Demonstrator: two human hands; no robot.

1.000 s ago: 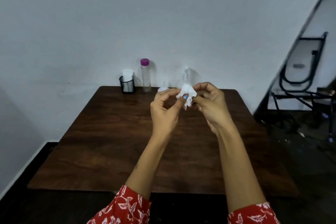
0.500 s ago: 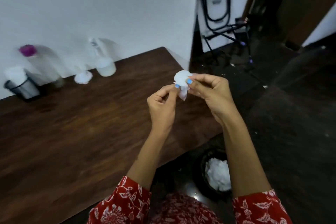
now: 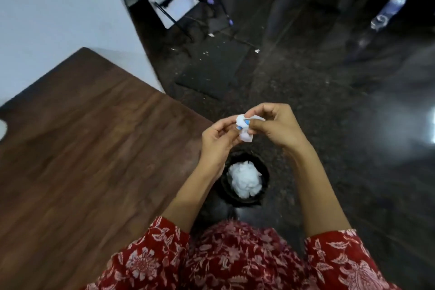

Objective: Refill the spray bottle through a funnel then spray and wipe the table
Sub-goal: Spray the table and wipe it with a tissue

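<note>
A crumpled tissue, partly hidden by fingers, is pinched between left hand and right hand above a black bin; its long axis runs near–far. The table is blurred.

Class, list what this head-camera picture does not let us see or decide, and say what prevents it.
- Crumpled white tissue: partly hidden by left hand and right hand.
- Black round bin: its depth is hidden by white tissue wads; the left forearm covers its near-left rim.
- Brown wooden table: cut off by the left edge; whether wiped, unclear.
- Clear plastic bottle on the floor: blurred.
</note>
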